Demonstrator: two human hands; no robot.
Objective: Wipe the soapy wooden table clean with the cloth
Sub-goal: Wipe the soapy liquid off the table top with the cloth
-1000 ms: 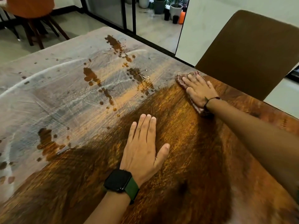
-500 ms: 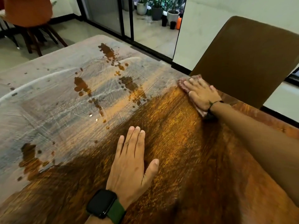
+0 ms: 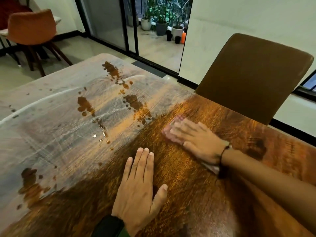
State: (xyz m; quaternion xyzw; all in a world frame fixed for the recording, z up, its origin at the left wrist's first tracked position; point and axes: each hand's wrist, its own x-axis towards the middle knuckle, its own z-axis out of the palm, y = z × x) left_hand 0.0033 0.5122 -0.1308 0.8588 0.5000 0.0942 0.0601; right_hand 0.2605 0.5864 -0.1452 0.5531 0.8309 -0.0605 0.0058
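Hands: right hand (image 3: 199, 140) flat, pressing cloth (image 3: 168, 132); left hand (image 3: 139, 190) flat on table (image 3: 213, 202) | done: near, right part | left: soapy film (image 3: 51, 134) far-left

we see a wooden table (image 3: 196, 194), its wiped part glossy, wet amber grain, the rest dulled by a streaky, milky soap film (image 3: 51, 134); the cloth (image 3: 168, 131) looks soft, pinkish fabric.

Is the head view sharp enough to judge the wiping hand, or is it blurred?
Head view: the right hand and the cloth under it are motion-blurred; the left hand is sharp, flat on the table; wide-angle bending at the edges; pale soap film reflects light.
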